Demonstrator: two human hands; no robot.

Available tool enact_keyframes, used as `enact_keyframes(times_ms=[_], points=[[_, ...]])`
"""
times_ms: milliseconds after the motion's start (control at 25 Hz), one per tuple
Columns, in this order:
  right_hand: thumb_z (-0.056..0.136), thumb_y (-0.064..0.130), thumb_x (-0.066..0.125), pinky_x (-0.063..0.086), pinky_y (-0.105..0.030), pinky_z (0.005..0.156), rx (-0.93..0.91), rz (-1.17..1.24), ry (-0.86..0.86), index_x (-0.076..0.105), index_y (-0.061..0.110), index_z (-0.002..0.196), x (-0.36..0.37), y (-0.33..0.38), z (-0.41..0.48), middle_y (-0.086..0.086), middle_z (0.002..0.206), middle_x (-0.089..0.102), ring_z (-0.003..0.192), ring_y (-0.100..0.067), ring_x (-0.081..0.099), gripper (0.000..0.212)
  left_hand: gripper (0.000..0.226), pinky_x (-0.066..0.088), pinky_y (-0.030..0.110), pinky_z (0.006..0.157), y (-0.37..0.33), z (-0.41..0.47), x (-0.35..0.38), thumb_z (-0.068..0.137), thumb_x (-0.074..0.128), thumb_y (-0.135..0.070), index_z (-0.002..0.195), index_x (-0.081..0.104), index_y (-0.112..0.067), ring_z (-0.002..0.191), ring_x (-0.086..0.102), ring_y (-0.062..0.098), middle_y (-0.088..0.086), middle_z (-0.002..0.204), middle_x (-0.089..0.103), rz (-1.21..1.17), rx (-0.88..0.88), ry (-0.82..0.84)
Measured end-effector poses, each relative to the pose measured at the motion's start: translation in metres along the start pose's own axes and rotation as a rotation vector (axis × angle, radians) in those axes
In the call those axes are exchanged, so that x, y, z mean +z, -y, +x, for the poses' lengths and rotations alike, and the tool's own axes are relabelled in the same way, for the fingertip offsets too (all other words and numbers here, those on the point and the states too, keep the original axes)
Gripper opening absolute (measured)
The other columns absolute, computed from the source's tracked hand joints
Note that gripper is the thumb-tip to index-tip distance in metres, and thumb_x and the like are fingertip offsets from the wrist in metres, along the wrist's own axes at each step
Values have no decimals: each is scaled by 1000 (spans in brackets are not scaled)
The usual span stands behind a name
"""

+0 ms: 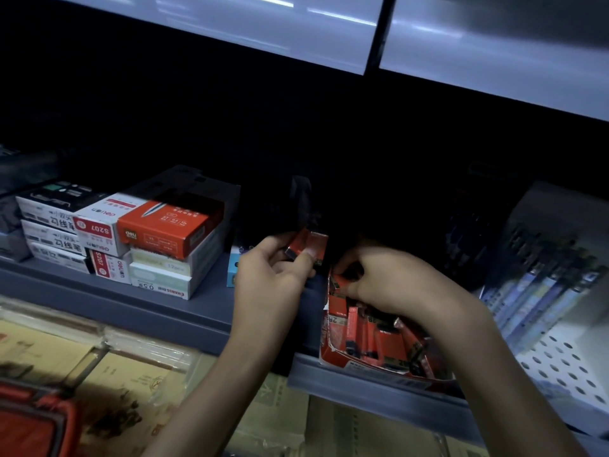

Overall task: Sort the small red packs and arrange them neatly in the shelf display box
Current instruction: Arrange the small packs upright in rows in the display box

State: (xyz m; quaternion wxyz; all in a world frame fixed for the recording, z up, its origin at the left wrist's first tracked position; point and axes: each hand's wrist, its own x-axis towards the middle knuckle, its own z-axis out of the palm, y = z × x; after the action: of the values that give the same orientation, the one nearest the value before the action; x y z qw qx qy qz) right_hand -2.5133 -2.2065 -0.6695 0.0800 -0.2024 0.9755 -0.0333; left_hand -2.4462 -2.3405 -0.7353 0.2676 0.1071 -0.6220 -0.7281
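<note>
A red display box [333, 349] stands at the front edge of the shelf, holding several small red packs [379, 338] that lie jumbled in it. My left hand [273, 275] hovers just left of the box and grips a few small red packs [311, 244] between thumb and fingers. My right hand [385, 278] reaches over the back of the box, its fingers curled round a small red pack [341, 282]. The rear of the box is hidden by my right hand and by shadow.
Stacked stationery boxes [158, 232], white and orange, fill the shelf to the left. Pens in packets [540, 291] lie on a perforated white shelf [560, 361] at the right. Below the grey shelf edge [164, 311] are cartons and a red bag [29, 420]. An upper shelf [461, 51] hangs overhead.
</note>
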Motion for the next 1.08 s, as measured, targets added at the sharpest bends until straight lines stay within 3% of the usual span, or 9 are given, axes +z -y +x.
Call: enact_keyframes(times_ms=[160,320,400,520,640,800,880,960,1080], points=[[95,47,65,43,-24,82,-2,150,-47,54,42,137,-8,-7,-8,6,126,64,100,-10,54,44,6,50,16,56,1,2,-2,94,71,-6,100,72,-8,60,66,6,2,64,73,-13,-9,-9],[101,45,55,39,-21,56,20,233,-87,42,46,145,-11,-18,-14,14,89,55,71,-4,55,45,10,49,15,56,-2,1,0,93,71,-6,99,72,-13,58,66,2,-4,61,71,-38,-7,14],[103,42,53,41,-21,52,28,196,-93,40,44,147,-11,-21,-14,11,88,55,67,-6,56,46,10,49,16,55,-3,0,1,93,72,-7,98,71,-15,58,66,3,-4,61,71,-40,-12,16],[100,44,58,42,-17,59,9,119,-68,48,41,144,-15,-20,-16,6,105,60,80,-8,59,44,10,49,18,53,-2,-1,2,93,72,-7,96,71,-16,58,65,7,-1,62,70,-39,-15,15],[94,49,66,44,-21,62,-20,88,-38,57,42,131,-16,-17,-15,9,105,63,79,-5,58,39,8,50,17,54,-2,-1,2,93,72,-7,97,72,-14,59,67,6,-1,63,72,-20,-9,7],[97,54,58,48,-27,86,-45,59,-71,38,42,149,-8,-16,-12,3,137,60,118,-18,60,57,9,50,15,56,0,1,1,93,71,-6,101,72,-5,60,67,4,0,63,72,-24,-5,-6],[101,50,52,43,-26,89,-76,52,-97,23,43,156,-5,-17,-11,-1,150,52,130,-22,55,62,9,49,15,55,0,2,1,93,70,-5,102,71,-3,58,66,5,0,61,71,-27,-8,-7],[102,51,50,42,-25,86,-72,75,-114,23,46,155,-5,-17,-11,1,148,54,127,-21,56,60,9,49,16,54,1,3,1,92,70,-3,101,71,0,57,66,5,0,60,70,-31,-13,-17],[96,65,50,43,-27,80,-58,171,-133,46,48,139,-5,-15,-14,11,112,60,103,-13,57,47,9,48,16,53,2,5,2,91,71,-4,100,71,-1,57,66,5,0,61,72,-35,-24,-29]])
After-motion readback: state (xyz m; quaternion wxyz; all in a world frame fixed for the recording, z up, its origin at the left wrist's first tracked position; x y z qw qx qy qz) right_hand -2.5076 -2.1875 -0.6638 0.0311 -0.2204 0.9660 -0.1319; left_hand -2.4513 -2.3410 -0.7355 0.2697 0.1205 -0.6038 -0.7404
